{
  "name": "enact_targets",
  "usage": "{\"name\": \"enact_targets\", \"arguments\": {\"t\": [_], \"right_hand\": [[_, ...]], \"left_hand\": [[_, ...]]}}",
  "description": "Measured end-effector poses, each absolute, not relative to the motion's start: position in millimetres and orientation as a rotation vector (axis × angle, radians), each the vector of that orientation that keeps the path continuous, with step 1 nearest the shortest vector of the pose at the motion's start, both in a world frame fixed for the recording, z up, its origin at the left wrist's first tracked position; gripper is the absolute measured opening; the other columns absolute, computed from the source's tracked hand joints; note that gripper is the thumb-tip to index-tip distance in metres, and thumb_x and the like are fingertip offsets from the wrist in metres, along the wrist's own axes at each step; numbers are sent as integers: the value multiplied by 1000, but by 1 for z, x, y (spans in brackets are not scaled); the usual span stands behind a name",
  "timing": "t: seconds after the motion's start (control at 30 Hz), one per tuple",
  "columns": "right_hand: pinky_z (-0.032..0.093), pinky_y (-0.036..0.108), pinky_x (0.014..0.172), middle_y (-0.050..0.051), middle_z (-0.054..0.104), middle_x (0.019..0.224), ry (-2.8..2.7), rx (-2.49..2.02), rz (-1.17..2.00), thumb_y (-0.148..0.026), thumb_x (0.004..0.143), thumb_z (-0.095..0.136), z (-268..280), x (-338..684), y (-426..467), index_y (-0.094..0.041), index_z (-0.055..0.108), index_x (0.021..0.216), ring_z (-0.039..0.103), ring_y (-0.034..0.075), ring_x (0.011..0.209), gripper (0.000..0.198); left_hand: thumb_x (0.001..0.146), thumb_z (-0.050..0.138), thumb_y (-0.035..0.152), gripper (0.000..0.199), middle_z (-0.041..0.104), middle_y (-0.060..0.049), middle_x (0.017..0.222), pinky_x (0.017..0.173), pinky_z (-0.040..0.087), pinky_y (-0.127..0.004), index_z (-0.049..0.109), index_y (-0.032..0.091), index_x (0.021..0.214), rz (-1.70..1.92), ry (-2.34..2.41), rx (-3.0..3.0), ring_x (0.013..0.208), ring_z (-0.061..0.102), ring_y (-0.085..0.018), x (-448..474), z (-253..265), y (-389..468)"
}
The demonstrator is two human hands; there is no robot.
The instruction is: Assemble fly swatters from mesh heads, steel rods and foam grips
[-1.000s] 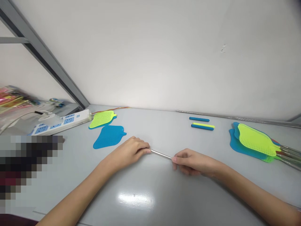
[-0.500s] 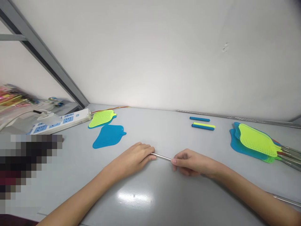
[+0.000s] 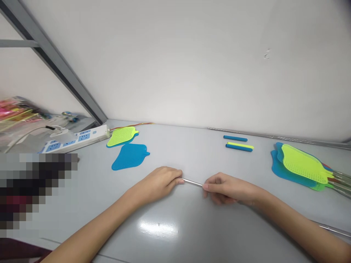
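Note:
My left hand (image 3: 166, 180) is closed over one end of a thin metal rod (image 3: 192, 182), its thumb along the near side. My right hand (image 3: 225, 187) pinches the rod farther right between thumb and forefinger, the other fingers curled and slightly blurred. A short shiny stretch of rod shows between the hands; both ends are hidden. To the left lie a blue fly swatter head (image 3: 131, 157) and a yellow-green swatter head (image 3: 123, 135) on top of another blue one. Beyond my right hand are a yellow handle tube (image 3: 241, 145) and two blue handle tubes (image 3: 235, 138).
Swatters with metal shafts (image 3: 305, 163) are piled at the right. Long metal rods (image 3: 274, 137) lie along the wall, and another rod (image 3: 336, 230) is by my right forearm. A power strip (image 3: 82, 138) stands at the left, near a pixelated area. Bagged colourful items (image 3: 16, 113) sit behind.
The view has shifted slightly, so the table's things appear a little farther right. My left fingers have curled more tightly over the rod. Both hands stay on it.

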State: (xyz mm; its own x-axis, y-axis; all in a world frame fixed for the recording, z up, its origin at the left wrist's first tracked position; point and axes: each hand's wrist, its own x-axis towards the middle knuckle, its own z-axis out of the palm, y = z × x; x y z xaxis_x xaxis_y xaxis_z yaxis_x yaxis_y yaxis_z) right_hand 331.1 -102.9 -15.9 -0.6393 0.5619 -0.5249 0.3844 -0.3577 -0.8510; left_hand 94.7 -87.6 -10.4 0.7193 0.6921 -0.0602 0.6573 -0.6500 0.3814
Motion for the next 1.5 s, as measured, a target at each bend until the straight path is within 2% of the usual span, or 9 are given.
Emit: {"name": "enact_targets", "arguments": {"t": [0.23, 0.7, 1.5], "right_hand": [[16, 18, 34, -2, 50, 52, -1716, -1289, 2132, -47, 76, 47, -15, 330, -102, -12, 59, 80, 27, 3, 35, 37], [19, 17, 36, -3, 41, 51, -1731, -1286, 2092, -48, 75, 47, -17, 331, -105, -12, 59, 78, 31, 4, 40, 38], [19, 17, 36, -4, 41, 53, -1751, -1252, 2157, -47, 74, 51, -19, 336, -100, -13, 58, 76, 30, 4, 41, 35]], "left_hand": [[90, 26, 35, 34, 53, 1, 63, 53, 29, -24, 44, 18, 66, 115, 1046, 2557, 58, 48, -13, 96, -10, -87], [90, 25, 34, 30, 55, 2, 63, 49, 25, -24, 43, 19, 71, 24, 1045, 2703, 52, 48, -13, 94, -16, -90], [90, 24, 29, 25, 55, 4, 65, 46, 20, -25, 38, 20, 73, -71, 1073, 2848, 51, 47, -13, 101, -17, -98]]}}
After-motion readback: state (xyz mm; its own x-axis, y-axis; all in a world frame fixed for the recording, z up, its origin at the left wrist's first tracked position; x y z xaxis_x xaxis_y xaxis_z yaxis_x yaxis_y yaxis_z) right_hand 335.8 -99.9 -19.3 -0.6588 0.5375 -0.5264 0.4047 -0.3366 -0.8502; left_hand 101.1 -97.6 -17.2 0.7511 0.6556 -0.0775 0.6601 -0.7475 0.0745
